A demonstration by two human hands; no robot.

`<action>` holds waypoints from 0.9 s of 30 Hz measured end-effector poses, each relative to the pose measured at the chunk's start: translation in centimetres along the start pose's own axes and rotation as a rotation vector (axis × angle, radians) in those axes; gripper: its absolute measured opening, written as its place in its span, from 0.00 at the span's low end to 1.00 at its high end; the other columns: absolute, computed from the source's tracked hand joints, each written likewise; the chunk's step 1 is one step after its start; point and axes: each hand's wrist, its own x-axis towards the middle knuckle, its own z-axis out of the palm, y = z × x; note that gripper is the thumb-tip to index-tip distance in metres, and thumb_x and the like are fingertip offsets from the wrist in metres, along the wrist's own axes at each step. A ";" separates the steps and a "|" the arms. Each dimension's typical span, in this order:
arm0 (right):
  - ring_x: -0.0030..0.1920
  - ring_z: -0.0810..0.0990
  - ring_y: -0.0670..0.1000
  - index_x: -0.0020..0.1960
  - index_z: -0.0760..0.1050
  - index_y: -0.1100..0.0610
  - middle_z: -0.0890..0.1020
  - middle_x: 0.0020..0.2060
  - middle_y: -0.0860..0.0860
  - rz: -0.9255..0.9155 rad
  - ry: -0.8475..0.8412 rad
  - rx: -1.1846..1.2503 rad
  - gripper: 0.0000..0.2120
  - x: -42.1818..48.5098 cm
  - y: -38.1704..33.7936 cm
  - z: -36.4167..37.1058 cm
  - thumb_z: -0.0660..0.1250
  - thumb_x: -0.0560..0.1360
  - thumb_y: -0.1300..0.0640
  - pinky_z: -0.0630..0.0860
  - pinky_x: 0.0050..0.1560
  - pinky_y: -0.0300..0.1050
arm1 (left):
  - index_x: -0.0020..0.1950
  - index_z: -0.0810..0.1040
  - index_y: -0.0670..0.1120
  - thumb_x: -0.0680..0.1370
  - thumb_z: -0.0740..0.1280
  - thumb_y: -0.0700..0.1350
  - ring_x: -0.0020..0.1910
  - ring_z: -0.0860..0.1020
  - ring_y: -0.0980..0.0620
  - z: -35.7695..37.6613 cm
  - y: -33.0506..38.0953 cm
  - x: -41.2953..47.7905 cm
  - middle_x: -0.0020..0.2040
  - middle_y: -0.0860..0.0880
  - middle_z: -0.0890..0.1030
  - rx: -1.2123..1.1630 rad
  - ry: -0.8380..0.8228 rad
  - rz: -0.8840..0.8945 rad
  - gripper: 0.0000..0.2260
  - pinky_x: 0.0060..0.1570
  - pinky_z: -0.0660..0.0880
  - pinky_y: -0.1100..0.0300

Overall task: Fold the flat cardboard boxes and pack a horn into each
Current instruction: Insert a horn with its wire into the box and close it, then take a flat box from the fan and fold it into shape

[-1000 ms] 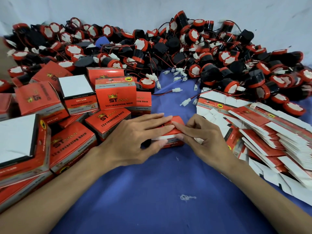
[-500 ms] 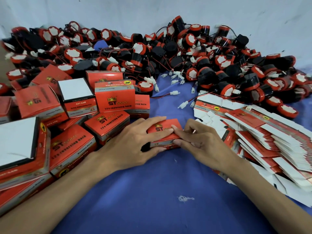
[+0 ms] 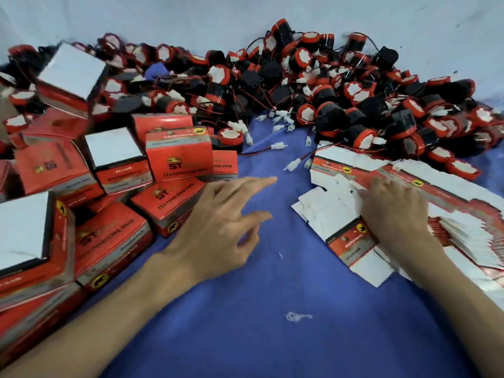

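Note:
My left hand [image 3: 212,227] hovers over the blue cloth [image 3: 272,309] with its fingers spread and nothing in it. My right hand [image 3: 392,211] rests with its fingers on a fanned stack of flat red-and-white cardboard boxes [image 3: 463,219] at the right. One flat box [image 3: 351,245] lies just left of that hand. A big heap of black-and-red horns [image 3: 327,91] with wires and white plugs fills the back. Folded red boxes [image 3: 177,156] are piled at the left. A blurred box [image 3: 71,72] shows tilted at the far left, above that pile.
A pale wall [image 3: 245,17] rises behind the horn heap. Loose white plugs [image 3: 289,166] and thin wires trail onto the cloth between the boxes and the flat stack. A small white scrap [image 3: 297,316] lies on the cloth near me.
The closed box that both hands held in the middle is gone from between them. My left hand has opened, and my right hand has moved right onto the flat boxes.

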 end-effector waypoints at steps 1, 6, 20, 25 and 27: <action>0.51 0.80 0.56 0.60 0.73 0.59 0.81 0.52 0.55 -0.053 0.043 -0.078 0.14 -0.3 -0.6 -0.3 0.55 0.81 0.54 0.73 0.45 0.46 | 0.46 0.84 0.44 0.70 0.68 0.37 0.62 0.74 0.45 0.1 0.1 0.0 0.67 0.43 0.75 -0.050 -0.021 -0.004 0.08 0.53 0.72 0.48; 0.35 0.79 0.61 0.56 0.76 0.67 0.81 0.36 0.61 -0.194 0.473 0.214 0.12 -0.9 -0.2 -1.6 0.59 0.75 0.71 0.72 0.32 0.47 | 0.48 0.83 0.43 0.75 0.62 0.41 0.54 0.79 0.50 -0.1 0.7 -0.3 0.62 0.45 0.77 -0.302 -0.004 -0.124 0.10 0.52 0.75 0.54; 0.39 0.80 0.46 0.60 0.74 0.49 0.82 0.42 0.50 0.348 -0.058 1.654 0.10 -4.2 -5.2 -2.2 0.61 0.81 0.59 0.78 0.36 0.45 | 0.55 0.83 0.54 0.72 0.69 0.45 0.48 0.83 0.52 -1.4 0.7 0.6 0.52 0.49 0.84 -1.816 -0.072 -0.903 0.12 0.41 0.81 0.58; 0.35 0.83 0.45 0.57 0.75 0.47 0.84 0.44 0.46 0.326 -0.160 1.672 0.12 -4.9 -5.6 -1.8 0.60 0.81 0.61 0.77 0.30 0.42 | 0.60 0.80 0.54 0.73 0.66 0.38 0.52 0.82 0.49 -1.5 0.2 0.1 0.56 0.47 0.83 -1.854 -0.246 -0.772 0.18 0.47 0.80 0.54; 0.39 0.83 0.46 0.56 0.75 0.47 0.84 0.45 0.46 0.366 -0.128 1.699 0.11 -5.1 -5.7 -1.7 0.61 0.80 0.62 0.78 0.35 0.44 | 0.58 0.81 0.55 0.72 0.64 0.36 0.51 0.82 0.50 -1.3 0.3 0.1 0.55 0.48 0.83 -1.821 -0.237 -0.810 0.20 0.47 0.80 0.55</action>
